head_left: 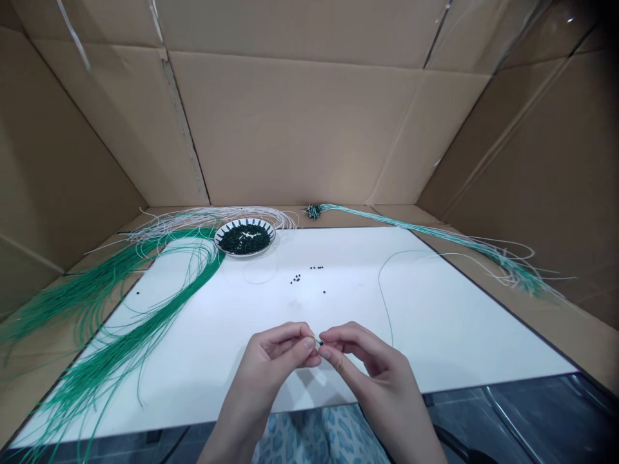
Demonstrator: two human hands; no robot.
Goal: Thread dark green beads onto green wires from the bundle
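My left hand (280,354) is closed in a pinch on the end of a thin pale cord, low over the front of the white board (464,335). Facing it, my right hand (372,364) pinches a small dark bead (321,343) between thumb and forefinger, right at the cord's tip. Whether the cord passes through the bead is too small to tell. Another stretch of thin cord (382,293) curves across the board to the right and runs behind my right hand. Loose dark beads (296,279) lie beyond my hands, with a short row of beads (316,267) farther back.
A patterned dish (218,247) full of dark beads stands at the back left. Green cords (159,316) and white cords (169,222) spread around it. A cord bundle with a dark beaded end (313,211) stretches along the right. Cardboard walls (300,129) enclose the board.
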